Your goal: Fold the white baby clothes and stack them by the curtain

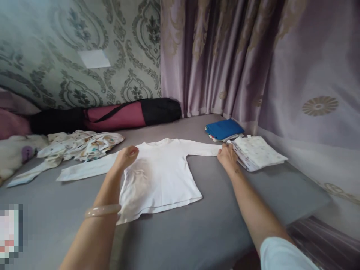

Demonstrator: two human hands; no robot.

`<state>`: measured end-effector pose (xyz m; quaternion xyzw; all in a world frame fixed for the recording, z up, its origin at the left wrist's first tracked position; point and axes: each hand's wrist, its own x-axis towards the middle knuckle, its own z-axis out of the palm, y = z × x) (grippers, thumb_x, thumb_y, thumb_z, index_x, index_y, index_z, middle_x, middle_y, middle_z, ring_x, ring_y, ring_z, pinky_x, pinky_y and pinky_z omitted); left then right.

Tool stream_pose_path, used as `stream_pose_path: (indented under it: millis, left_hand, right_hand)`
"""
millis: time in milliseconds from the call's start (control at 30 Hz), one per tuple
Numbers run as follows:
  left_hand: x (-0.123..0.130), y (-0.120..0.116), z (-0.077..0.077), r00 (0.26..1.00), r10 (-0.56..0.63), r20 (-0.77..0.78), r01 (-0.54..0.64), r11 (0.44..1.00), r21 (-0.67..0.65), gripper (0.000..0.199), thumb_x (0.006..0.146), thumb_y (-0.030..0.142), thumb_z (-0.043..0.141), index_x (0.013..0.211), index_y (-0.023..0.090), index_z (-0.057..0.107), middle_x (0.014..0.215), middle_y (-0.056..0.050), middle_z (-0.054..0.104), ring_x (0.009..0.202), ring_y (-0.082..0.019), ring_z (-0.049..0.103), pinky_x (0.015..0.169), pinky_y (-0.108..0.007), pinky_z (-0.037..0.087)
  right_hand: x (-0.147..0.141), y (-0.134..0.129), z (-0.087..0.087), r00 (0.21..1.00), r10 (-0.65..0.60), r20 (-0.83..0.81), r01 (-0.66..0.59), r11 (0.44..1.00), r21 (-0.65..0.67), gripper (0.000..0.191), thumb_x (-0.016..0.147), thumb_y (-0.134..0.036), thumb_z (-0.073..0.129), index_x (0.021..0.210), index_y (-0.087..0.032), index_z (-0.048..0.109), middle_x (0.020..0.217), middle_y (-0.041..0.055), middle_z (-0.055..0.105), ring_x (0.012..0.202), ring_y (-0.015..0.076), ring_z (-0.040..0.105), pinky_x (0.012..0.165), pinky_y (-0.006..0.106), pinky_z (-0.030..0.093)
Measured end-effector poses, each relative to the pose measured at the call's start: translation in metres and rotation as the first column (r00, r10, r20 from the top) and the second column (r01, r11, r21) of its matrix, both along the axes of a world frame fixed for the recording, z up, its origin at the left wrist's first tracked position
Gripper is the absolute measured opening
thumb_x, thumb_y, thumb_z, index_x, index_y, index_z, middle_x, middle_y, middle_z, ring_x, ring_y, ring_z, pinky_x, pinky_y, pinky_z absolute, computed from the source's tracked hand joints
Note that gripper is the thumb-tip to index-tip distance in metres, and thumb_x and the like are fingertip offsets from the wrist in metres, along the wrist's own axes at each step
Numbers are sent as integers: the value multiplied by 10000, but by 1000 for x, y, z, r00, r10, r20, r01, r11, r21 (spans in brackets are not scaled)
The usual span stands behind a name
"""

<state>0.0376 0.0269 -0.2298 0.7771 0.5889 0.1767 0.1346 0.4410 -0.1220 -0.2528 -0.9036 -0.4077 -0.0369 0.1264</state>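
Observation:
A white long-sleeved shirt (168,176) lies spread on the grey sheet (180,240), its collar toward the wall and its sleeves out to both sides. My right hand (228,155) pinches the cuff of the sleeve on the right. Above the shirt's left shoulder is my left hand (128,154), its fingers curled closed; whether anything is between them is hidden. The lower left part of the shirt is wrinkled and shaded.
Folded patterned cloths (260,152) and a folded blue cloth (225,129) lie at the right. Crumpled patterned clothes (81,144) and a plush toy (17,152) are at the left. A long maroon and black bag (118,116) lies along the wall.

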Motion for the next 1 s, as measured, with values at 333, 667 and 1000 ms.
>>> stream_pose_path:
  millis: [333, 667, 1000]
  left_hand:
    - [118, -18, -3, 831, -513, 216, 546, 825, -142, 264, 779, 347, 541, 965, 214, 673, 950, -76, 706, 871, -217, 652, 783, -313, 507]
    - [169, -34, -43, 742, -666, -80, 666, 746, -34, 494, 923, 354, 415, 1358, 125, 470, 1467, -184, 423, 1419, -279, 287, 1145, -454, 260]
    - [173, -60, -63, 785, -577, -228, 592, 806, -3, 559, 987, 428, 256, 1457, 146, 365, 1553, -179, 254, 1443, -327, 188, 1139, -532, 211]
  right_hand:
    - [1, -7, 2, 998, -59, -6, 60, 997, 42, 364, 880, -261, 493, 1179, -59, 545, 1158, 225, 542, 955, 299, 632, 780, 380, 490]
    - [5, -8, -9, 991, 42, 131, -50, 997, 61, 269, 883, -197, 471, 1068, -83, 629, 1138, 194, 570, 1073, 308, 529, 904, 374, 395]
    - [7, -4, -14, 988, 71, 135, -82, 993, 83, 354, 873, -157, 452, 1208, -78, 533, 1089, 186, 619, 1037, 297, 547, 886, 360, 371]
